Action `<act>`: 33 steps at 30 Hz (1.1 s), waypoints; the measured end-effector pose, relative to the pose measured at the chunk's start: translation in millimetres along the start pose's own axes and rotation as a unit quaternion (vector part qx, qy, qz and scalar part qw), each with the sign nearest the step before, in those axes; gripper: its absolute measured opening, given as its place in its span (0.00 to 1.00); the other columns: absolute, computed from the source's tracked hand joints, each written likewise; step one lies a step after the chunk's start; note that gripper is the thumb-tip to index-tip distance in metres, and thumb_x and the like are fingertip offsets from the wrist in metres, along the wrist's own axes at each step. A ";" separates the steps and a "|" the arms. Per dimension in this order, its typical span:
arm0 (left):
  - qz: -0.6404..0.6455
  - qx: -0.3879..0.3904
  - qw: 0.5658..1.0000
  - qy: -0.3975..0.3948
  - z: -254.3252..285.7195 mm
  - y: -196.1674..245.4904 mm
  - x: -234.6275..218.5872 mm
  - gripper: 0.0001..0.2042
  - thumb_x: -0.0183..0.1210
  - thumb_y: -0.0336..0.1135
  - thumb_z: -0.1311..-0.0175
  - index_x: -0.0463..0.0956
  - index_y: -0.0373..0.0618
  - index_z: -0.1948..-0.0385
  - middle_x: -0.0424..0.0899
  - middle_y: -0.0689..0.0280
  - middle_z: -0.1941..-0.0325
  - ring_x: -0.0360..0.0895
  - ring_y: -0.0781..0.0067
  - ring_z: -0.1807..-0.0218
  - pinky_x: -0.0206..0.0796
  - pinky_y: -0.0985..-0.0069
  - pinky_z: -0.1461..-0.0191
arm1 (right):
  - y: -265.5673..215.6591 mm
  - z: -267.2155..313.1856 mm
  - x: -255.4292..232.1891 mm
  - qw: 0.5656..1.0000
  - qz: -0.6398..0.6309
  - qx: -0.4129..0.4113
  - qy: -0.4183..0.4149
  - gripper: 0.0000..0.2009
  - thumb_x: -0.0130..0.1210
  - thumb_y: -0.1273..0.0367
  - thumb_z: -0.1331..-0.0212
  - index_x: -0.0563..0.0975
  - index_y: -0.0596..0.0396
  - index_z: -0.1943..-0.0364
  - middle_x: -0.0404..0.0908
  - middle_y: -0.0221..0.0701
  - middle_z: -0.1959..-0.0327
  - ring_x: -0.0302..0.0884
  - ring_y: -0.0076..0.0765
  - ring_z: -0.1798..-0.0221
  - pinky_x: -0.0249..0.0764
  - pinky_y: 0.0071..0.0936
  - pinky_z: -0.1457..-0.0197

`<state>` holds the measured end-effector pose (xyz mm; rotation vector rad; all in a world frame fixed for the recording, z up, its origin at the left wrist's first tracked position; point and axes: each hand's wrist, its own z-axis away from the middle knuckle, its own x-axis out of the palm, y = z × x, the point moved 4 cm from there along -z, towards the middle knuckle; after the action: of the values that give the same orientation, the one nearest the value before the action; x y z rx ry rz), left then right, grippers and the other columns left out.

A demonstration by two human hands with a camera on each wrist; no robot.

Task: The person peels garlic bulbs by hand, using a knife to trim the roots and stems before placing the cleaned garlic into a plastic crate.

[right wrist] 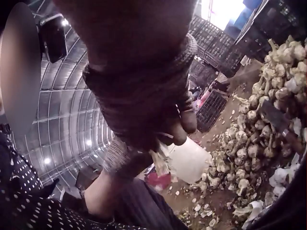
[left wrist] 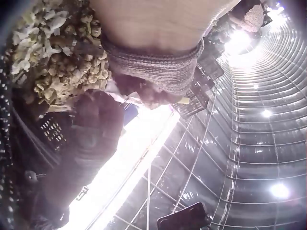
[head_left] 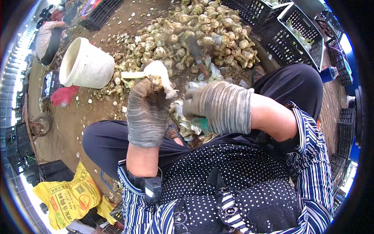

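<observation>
In the head view, my gloved left hand (head_left: 147, 113) grips a garlic bulb (head_left: 156, 80) near its top. The stalk sticks out to the left and white peel (head_left: 160, 74) hangs loose about the bulb. Close beside it, my gloved right hand (head_left: 220, 107) has its fingers curled round a green-handled tool (head_left: 200, 123). Most of this tool is hidden by the hand, and I cannot tell its kind. The right wrist view shows the right glove (right wrist: 144, 105) dark, with its fingers bent near pale peel (right wrist: 162, 162).
A heap of garlic bulbs (head_left: 202, 27) lies ahead, with a dark blade-like tool (head_left: 196, 52) on it. A white bucket (head_left: 91, 68) lies tilted at left. Black crates (head_left: 272, 43) stand at right, a yellow sack (head_left: 70, 197) at lower left. Another person (head_left: 46, 39) sits far left.
</observation>
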<state>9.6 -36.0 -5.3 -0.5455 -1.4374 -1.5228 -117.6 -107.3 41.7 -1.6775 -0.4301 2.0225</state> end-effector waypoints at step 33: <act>-0.050 0.007 0.997 0.050 -0.7 -3.3 0.0 0.19 0.56 0.37 0.44 0.68 0.41 0.52 0.75 0.60 0.53 0.74 0.66 0.53 0.68 0.66 0.47 | 1.5 10.5 -21.3 0.953 0.004 0.006 0.303 0.11 0.59 0.68 0.53 0.73 0.51 0.64 0.74 0.37 0.67 0.76 0.45 0.66 0.72 0.36 0.65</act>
<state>7.0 -37.2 -7.1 -0.3879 -1.4142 -1.5960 -125.2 -119.5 60.7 -2.1675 -0.1907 1.3977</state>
